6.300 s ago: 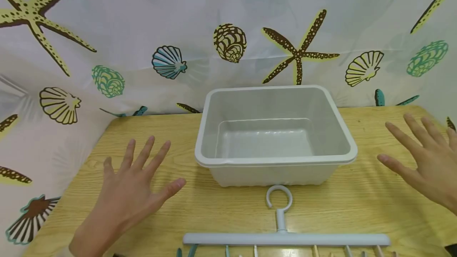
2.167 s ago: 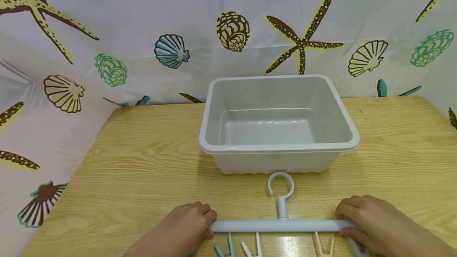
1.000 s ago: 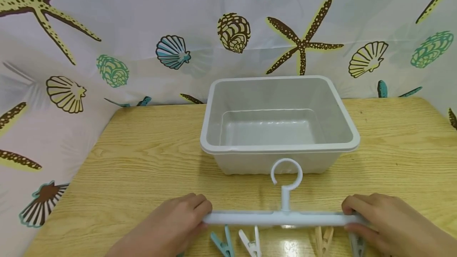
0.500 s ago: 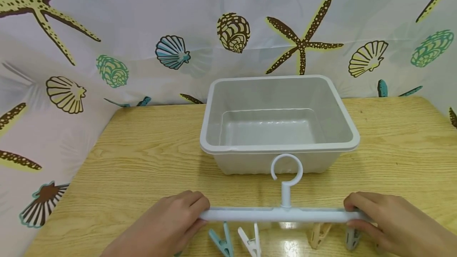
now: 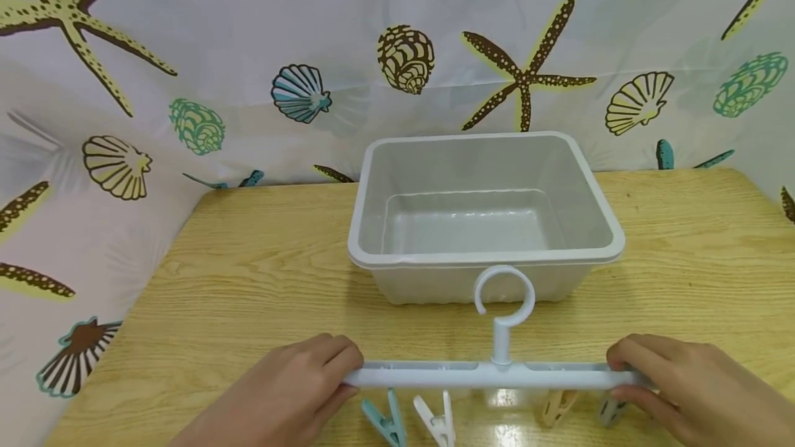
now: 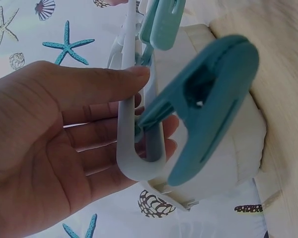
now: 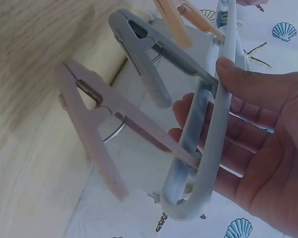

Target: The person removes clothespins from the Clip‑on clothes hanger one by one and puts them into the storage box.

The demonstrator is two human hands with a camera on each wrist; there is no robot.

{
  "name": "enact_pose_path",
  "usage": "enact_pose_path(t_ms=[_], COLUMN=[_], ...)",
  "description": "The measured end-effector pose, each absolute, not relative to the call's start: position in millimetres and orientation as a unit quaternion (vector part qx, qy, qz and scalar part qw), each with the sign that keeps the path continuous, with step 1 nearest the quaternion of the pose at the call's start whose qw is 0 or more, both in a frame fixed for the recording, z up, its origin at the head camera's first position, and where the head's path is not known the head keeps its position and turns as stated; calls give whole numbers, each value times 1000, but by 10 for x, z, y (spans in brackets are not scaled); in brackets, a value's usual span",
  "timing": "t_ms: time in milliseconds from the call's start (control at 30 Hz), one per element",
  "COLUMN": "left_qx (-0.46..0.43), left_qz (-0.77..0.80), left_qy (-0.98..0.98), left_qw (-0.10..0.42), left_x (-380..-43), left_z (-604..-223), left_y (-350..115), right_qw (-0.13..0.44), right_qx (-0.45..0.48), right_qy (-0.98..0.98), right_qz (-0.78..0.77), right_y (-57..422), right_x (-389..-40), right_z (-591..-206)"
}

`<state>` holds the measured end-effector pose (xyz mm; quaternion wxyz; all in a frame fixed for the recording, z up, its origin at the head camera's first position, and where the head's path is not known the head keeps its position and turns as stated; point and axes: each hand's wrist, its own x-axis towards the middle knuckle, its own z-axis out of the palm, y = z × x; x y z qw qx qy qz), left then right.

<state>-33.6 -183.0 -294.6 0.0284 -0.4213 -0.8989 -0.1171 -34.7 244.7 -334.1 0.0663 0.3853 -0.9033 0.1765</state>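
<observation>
A pale blue-grey clip hanger (image 5: 435,374) with a round hook (image 5: 505,295) is held level above the table. My left hand (image 5: 298,385) grips its left end, and my right hand (image 5: 683,381) grips the right end. Clothespins dangle from the bar: teal (image 5: 388,421), white (image 5: 437,423), beige (image 5: 557,405) and grey (image 5: 611,407). In the left wrist view, a dark teal clothespin (image 6: 213,104) hangs beside my thumb. A pinkish clothespin (image 7: 97,119) hangs at the bar's end in the right wrist view, with fingers curled behind the bar.
A light grey plastic basin (image 5: 487,257) stands on the wooden table (image 5: 261,261) behind the hanger, in front of a white cloth (image 5: 236,19) printed with starfish and shells. The hook overlaps the basin's front wall in the head view.
Both hands came from spread above the table to the hanger's ends and lifted it off the wood. Over the last half second the bar has tipped slightly and shifted a little right.
</observation>
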Motion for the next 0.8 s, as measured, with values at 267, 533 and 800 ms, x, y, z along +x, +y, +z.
enact_pose_path(t_ms=[267, 533, 800], left_qx=[-424, -423, -414], left_qz=[-122, -129, -125], left_qy=[-894, -887, -879], left_qw=[77, 132, 200], left_x=[-331, -348, -393], left_z=[-2884, -2835, -2767], left_y=[-1812, -1810, -1765], right_qw=[104, 187, 209], right_qx=[382, 416, 400], right_qy=[-903, -868, -870], right_qz=[169, 195, 200], right_y=[2448, 2407, 2372], right_x=[-335, -373, -405], right_z=[-3276, -3224, -3117])
